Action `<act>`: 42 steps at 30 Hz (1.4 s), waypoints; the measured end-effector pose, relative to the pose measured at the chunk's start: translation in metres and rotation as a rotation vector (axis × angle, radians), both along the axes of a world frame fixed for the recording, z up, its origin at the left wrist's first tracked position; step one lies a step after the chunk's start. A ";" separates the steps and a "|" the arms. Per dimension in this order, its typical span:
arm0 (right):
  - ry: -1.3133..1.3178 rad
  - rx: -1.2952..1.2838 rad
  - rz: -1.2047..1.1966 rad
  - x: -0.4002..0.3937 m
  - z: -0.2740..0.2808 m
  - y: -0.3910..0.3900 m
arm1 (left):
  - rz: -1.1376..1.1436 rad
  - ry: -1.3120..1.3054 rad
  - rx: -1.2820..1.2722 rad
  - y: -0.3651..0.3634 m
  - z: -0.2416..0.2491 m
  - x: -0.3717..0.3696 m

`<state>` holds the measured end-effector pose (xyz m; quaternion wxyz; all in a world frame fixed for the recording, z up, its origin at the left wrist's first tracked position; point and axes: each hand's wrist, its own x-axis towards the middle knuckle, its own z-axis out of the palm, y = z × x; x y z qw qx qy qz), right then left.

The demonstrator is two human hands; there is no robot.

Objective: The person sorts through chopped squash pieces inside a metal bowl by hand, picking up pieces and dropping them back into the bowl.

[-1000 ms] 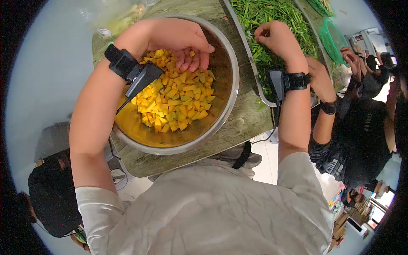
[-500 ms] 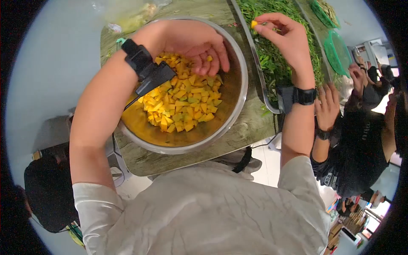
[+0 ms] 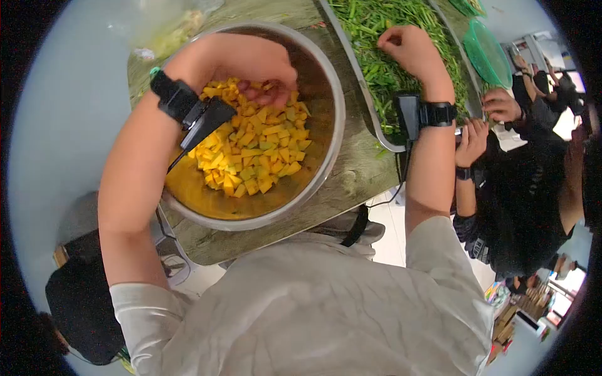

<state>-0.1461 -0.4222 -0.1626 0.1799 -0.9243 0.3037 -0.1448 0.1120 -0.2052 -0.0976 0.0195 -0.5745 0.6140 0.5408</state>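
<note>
A steel bowl (image 3: 337, 119) holds many yellow-orange cubes (image 3: 251, 150), a few with greenish faces. Inside its upper part, my left hand (image 3: 266, 78) is curled down against the cubes; whether a piece is in its fingers is hidden. Over a metal tray (image 3: 365, 84) of cut green stalks (image 3: 382, 78), my right hand (image 3: 411, 53) has thumb and forefinger pressed together at the stalks, and anything between the tips is too small to make out.
Both vessels stand on a greenish table (image 3: 360, 169). A clear bag (image 3: 169, 31) lies at the upper left. Beyond the tray are a green basket (image 3: 486, 53) and a co-worker's hands (image 3: 473, 141), close to my right wrist. Cables hang from both wrist devices.
The yellow piece in my right fingertips no longer shows. My left fingers have curled inward and lie lower on the cubes. The co-worker's hand has shifted, and the view has moved slightly.
</note>
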 end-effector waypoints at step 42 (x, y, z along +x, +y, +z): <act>0.109 -0.088 0.156 -0.008 0.009 0.025 | -0.036 0.028 -0.047 0.008 -0.003 0.001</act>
